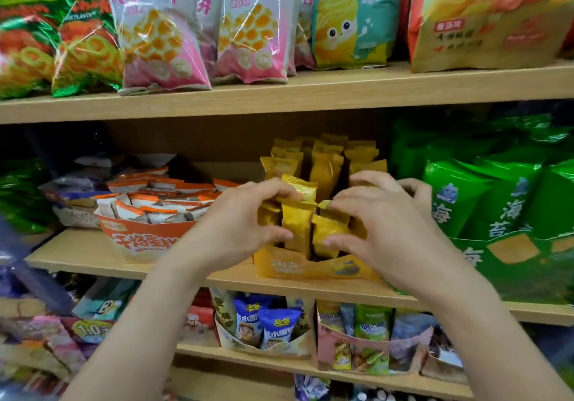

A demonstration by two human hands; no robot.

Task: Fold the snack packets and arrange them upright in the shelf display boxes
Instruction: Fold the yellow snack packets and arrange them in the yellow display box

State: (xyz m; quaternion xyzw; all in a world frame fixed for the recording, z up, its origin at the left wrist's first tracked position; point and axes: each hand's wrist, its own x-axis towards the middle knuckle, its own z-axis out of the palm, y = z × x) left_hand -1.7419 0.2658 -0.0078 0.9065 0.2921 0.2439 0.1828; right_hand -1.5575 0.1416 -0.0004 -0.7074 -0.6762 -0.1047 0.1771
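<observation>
The left hand [239, 217] and right hand [372, 223] each gripped upright yellow packets [295, 225] inside the yellow display box [310, 268].

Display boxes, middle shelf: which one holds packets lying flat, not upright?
The orange display box: its white-and-orange packets lie piled flat. In the yellow display box beside it, the yellow packets stand upright.

Yellow display box [310, 268] on wooden shelf [80, 253]

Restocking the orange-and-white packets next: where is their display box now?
Head view: the orange display box sits on the middle shelf, left of centre, left of the left hand and the yellow display box.
</observation>
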